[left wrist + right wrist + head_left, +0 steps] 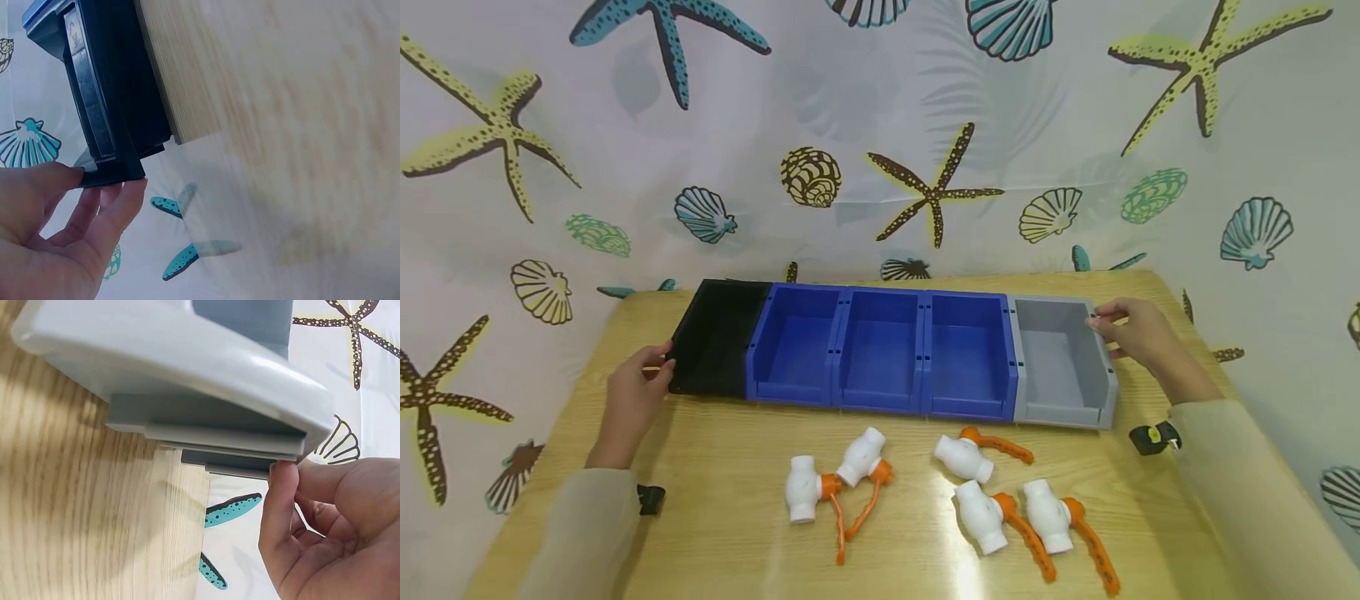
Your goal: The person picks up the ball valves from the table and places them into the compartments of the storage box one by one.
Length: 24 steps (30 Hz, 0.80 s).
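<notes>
My left hand (pixel 632 396) pinches the outer side edge of a black bin (pixel 721 342) at the left end of a row. In the left wrist view, the thumb and fingertips (pixel 132 190) meet at the bin's corner. At the row's other end my right hand (pixel 1138 333) pinches the side edge of a grey bin (pixel 1052 362); the right wrist view has its fingertips (pixel 286 478) at the ledge along that side. Between these two, three blue bins (pixel 880 367) stand side by side, joined edge to edge. The bins' insides look bare.
In front of the row, white ball valves with orange handles lie on the wooden table (pixel 715 500): two left of centre (pixel 802 490) and three to the right (pixel 981 517). A cloth (pixel 850 92) printed with starfish and shells hangs behind the table's back edge.
</notes>
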Tool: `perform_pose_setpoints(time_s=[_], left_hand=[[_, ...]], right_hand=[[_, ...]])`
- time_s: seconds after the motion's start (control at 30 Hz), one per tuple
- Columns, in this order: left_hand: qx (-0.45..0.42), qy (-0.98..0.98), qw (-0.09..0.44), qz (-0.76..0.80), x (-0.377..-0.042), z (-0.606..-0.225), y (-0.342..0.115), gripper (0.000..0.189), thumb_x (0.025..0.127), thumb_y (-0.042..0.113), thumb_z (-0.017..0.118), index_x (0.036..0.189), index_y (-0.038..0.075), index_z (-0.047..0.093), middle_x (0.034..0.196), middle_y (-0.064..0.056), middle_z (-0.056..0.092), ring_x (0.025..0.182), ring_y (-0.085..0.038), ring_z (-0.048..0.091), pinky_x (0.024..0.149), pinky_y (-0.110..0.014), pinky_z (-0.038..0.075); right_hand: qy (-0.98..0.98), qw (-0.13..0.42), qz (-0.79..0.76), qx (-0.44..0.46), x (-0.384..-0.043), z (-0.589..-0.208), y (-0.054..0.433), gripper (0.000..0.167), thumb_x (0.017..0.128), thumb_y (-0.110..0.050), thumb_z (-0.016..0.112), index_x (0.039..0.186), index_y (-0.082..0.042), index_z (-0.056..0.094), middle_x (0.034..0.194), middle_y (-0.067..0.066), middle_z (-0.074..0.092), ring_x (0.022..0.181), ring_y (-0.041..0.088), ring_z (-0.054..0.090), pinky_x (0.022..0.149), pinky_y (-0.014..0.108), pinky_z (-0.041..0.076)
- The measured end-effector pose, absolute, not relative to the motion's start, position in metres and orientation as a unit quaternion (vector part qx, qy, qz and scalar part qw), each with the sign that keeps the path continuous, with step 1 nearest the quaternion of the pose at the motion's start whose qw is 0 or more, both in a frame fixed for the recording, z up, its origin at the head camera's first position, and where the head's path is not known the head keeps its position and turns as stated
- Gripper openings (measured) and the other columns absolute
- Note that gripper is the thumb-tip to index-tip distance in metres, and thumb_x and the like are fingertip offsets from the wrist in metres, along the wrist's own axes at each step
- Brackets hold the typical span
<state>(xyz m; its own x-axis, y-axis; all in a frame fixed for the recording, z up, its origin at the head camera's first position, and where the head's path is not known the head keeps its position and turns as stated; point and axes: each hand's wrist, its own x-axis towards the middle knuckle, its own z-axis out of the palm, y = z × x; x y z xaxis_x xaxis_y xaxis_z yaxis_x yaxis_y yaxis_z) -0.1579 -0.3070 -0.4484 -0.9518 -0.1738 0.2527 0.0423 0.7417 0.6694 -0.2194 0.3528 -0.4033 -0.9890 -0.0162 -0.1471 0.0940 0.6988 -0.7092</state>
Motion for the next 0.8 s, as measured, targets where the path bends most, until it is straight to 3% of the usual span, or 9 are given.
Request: perform_pose_setpoints(time_s=[0.1, 0.27, 0.6, 0.8], left_hand=[[0.035, -0.924, 0.161, -0.344, -0.161, -0.448, -0.304, 0.031, 0.094, 0.01, 0.054, 0.124, 0.001, 0.057, 0.103, -0.022, 0.061, 0.084, -0.034, 0.063, 0.053, -0.011, 0.043], [0.031, -0.923, 0.167, -0.346, -0.164, -0.448, -0.305, 0.03, 0.094, 0.01, 0.054, 0.122, 0.001, 0.058, 0.105, -0.022, 0.061, 0.084, -0.033, 0.064, 0.053, -0.012, 0.043], [0.021, -0.919, 0.174, -0.354, -0.168, -0.448, -0.307, 0.03, 0.093, 0.007, 0.054, 0.122, -0.001, 0.058, 0.106, -0.024, 0.06, 0.084, -0.035, 0.064, 0.053, -0.012, 0.043], [0.034, -0.923, 0.175, -0.341, -0.173, -0.447, -0.305, 0.031, 0.093, 0.009, 0.054, 0.123, 0.0, 0.058, 0.106, -0.022, 0.06, 0.081, -0.032, 0.063, 0.053, -0.011, 0.042]], right_hand=[[0.916, 0.079, -0.394, 0.021, -0.223, -0.401, 0.353, 0.044, 0.095, -0.022, 0.053, 0.124, 0.01, 0.044, 0.114, 0.025, 0.046, 0.088, 0.029, 0.058, 0.067, 0.037, 0.054], [0.914, 0.081, -0.396, 0.023, -0.232, -0.401, 0.352, 0.043, 0.096, -0.022, 0.053, 0.123, 0.01, 0.045, 0.113, 0.024, 0.047, 0.084, 0.022, 0.058, 0.065, 0.035, 0.054], [0.924, 0.066, -0.376, 0.024, -0.253, -0.403, 0.343, 0.04, 0.096, -0.021, 0.052, 0.122, 0.01, 0.047, 0.11, 0.024, 0.049, 0.083, 0.025, 0.058, 0.067, 0.039, 0.054], [0.913, 0.076, -0.4, 0.038, -0.266, -0.401, 0.344, 0.045, 0.096, -0.024, 0.051, 0.126, 0.009, 0.044, 0.115, 0.023, 0.049, 0.083, 0.019, 0.058, 0.069, 0.037, 0.053]])
